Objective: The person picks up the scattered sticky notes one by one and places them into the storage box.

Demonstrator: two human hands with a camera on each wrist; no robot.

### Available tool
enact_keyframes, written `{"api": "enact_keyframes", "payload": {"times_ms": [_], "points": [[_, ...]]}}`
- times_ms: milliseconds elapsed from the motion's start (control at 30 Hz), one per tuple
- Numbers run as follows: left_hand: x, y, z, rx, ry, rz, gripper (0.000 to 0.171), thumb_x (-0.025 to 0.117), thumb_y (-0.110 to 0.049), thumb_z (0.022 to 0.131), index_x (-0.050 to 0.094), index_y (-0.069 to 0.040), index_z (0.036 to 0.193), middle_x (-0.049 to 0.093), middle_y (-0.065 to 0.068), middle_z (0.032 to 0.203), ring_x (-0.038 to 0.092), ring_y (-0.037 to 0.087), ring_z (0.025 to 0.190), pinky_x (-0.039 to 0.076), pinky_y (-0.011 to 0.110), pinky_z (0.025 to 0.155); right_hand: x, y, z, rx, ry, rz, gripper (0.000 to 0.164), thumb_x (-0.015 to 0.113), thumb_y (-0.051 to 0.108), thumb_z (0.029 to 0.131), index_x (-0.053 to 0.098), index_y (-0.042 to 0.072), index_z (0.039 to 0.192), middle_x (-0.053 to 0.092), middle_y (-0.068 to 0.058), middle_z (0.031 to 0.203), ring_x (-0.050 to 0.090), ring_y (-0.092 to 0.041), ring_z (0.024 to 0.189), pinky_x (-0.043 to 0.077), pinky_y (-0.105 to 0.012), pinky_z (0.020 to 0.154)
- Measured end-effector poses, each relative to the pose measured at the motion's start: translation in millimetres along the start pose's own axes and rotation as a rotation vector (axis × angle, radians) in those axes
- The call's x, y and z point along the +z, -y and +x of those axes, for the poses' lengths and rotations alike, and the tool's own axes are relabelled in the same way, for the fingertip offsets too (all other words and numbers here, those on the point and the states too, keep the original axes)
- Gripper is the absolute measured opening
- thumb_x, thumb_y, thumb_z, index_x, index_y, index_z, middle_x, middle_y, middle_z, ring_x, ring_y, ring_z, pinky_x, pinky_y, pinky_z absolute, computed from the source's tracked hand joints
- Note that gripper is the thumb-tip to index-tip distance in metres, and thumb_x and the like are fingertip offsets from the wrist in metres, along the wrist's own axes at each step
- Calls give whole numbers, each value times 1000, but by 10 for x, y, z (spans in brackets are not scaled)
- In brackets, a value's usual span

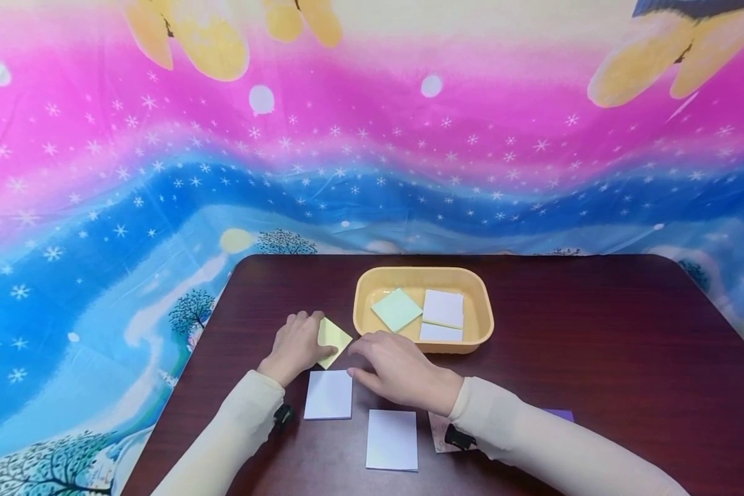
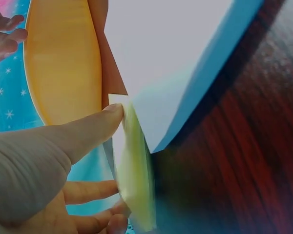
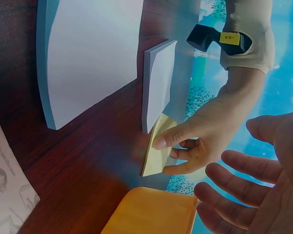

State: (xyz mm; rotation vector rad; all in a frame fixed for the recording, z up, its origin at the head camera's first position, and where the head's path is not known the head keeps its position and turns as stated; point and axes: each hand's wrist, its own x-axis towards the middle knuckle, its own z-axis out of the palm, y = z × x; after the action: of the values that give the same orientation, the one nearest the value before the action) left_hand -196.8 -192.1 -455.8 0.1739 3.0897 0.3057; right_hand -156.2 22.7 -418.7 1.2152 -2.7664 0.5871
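Note:
My left hand (image 1: 294, 348) pinches a yellow sticky note pad (image 1: 333, 342) on the table, left of the yellow plastic tray (image 1: 485, 310). Its thumb lies on the pad's near side, as the left wrist view shows, and the fingers are at the opposite edge. A white note pad (image 1: 328, 395) lies just in front of the yellow one. My right hand (image 1: 403, 368) hovers by the tray's front left corner; in the right wrist view its fingers (image 3: 239, 190) are spread with nothing in them.
Inside the tray are a pale green note pad (image 1: 398, 310) and white pads (image 1: 443, 306). Another white pad (image 1: 392, 441) lies nearer me. A patterned pinkish pad (image 1: 440, 437) and a purple item (image 1: 560, 415) are partly hidden under my right arm. A colourful cloth (image 1: 372, 138) hangs behind the table.

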Motion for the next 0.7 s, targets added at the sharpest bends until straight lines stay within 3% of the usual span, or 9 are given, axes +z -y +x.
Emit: {"api": "enact_keyframes", "payload": {"times_ms": [267,500,700], "points": [[-29,-11,1,-3,-18,8,72,90,-38,74,62,-2,129,62,16,104,55,29,89,50,42,71,-5,-16,19,-6,-8,-7,27,67,35,96,72,15,114,75,2,107,68,-15,99,57,-35,82],[-59,4,-10,-12,-71,-42,45,80,-22,86,66,-1,124,63,16,100,60,23,68,50,38,56,-10,-19,47,-26,-31,-15,27,68,34,96,73,12,111,75,0,103,68,-16,95,56,-35,80],[-97,36,10,-14,-91,-88,26,74,-15,92,71,-3,115,67,14,101,62,25,73,51,40,60,-7,-22,79,-33,-40,-14,27,69,33,95,73,11,111,75,0,101,68,-15,92,56,-34,79]]}}
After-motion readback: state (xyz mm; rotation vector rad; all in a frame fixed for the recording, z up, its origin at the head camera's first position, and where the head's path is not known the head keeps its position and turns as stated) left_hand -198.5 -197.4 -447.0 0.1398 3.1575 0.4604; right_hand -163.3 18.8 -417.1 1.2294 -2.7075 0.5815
